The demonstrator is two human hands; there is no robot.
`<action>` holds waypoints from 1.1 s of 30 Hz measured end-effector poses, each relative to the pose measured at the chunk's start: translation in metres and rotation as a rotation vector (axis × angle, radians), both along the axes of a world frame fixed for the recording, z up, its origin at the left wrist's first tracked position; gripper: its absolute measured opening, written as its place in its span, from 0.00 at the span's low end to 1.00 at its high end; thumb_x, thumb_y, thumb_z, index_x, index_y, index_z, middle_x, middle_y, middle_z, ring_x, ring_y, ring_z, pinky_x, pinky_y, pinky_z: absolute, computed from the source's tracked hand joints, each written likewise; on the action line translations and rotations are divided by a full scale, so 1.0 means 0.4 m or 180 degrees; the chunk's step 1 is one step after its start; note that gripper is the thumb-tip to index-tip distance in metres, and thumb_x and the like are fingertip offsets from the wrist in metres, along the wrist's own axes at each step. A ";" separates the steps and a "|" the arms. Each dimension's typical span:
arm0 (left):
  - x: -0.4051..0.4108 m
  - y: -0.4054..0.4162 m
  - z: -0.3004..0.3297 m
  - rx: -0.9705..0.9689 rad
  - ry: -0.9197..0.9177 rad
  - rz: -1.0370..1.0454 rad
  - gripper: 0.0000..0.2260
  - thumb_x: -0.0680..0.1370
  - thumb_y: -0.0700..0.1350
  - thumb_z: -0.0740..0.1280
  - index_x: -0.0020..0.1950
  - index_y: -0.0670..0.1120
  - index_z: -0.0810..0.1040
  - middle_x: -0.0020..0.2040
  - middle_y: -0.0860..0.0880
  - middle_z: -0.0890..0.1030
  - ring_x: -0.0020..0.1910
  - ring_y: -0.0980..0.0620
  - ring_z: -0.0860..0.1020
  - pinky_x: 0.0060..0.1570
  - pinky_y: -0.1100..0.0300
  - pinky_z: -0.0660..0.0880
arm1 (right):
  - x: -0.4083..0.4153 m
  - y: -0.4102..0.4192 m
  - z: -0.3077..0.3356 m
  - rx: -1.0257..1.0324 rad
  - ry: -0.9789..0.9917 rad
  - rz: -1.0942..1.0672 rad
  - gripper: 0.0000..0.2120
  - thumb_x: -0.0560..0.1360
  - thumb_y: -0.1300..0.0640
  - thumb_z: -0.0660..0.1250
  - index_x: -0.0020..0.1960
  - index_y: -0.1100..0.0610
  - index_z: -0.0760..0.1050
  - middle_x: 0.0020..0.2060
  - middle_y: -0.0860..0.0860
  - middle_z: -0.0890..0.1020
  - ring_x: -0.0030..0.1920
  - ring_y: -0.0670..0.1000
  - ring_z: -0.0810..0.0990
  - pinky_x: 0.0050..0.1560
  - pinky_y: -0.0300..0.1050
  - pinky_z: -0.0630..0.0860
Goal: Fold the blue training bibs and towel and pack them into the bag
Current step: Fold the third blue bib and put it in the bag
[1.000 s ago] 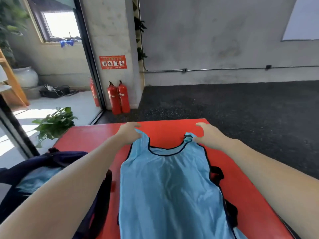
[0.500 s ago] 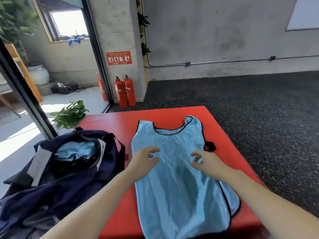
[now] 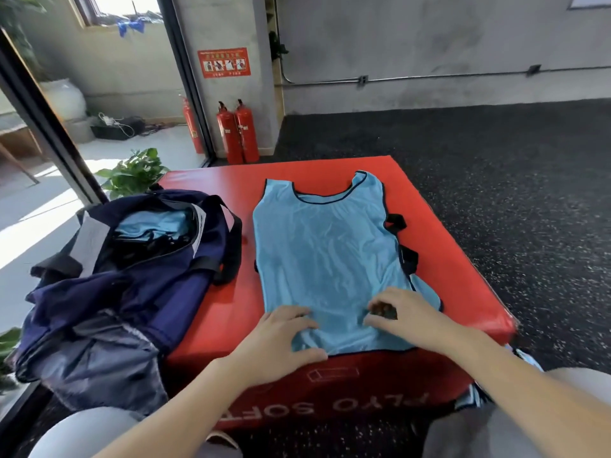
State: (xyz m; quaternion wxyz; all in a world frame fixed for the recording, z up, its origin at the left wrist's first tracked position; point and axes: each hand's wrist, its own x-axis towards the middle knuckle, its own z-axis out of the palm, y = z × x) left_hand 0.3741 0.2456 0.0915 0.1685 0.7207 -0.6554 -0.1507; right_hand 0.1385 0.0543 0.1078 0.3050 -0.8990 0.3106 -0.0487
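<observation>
- Blue bib [image 3: 327,259] lies flat, face up, on the red padded surface [image 3: 463,276]; neck end is far from the person, hem at the near edge.
- Left hand [image 3: 281,342] rests on the near left part of the hem, fingers spread and a little bent, thumb along the edge; fabric bunches slightly under it, but a real pinch can't be told.
- Right hand [image 3: 406,315] sits on the near right part of the bib, fingers curled onto the cloth; whether it pinches fabric can't be told.
- Handling guess: thin mesh, very light, floppy, probably slick on the vinyl. It should slide and wrinkle easily, nothing fragile.
- Best hold looks like the two hem corners or the bound edges, then carry the hem up to the shoulders.
- Black side straps [image 3: 401,239] stick out on the right; they likely need tucking in.
- Navy bag [image 3: 139,276] sits just left of the bib, half on the surface, mouth open.
- Inside the bag: light blue cloth [image 3: 155,223], likely bibs already packed, plus dark stuff I can't make out.
- More blue fabric [image 3: 529,360] peeks out low on the right by the person's knee.
</observation>
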 end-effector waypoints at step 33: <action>0.079 -0.284 0.083 -0.0440 0.2074 0.0955 0.03 0.79 0.45 0.71 0.47 0.49 0.84 0.42 0.51 0.86 0.48 0.49 0.84 0.56 0.51 0.78 | 0.193 -0.039 0.016 -0.0645 -0.0543 0.0378 0.27 0.75 0.45 0.72 0.72 0.42 0.68 0.65 0.38 0.73 0.64 0.39 0.71 0.59 0.24 0.61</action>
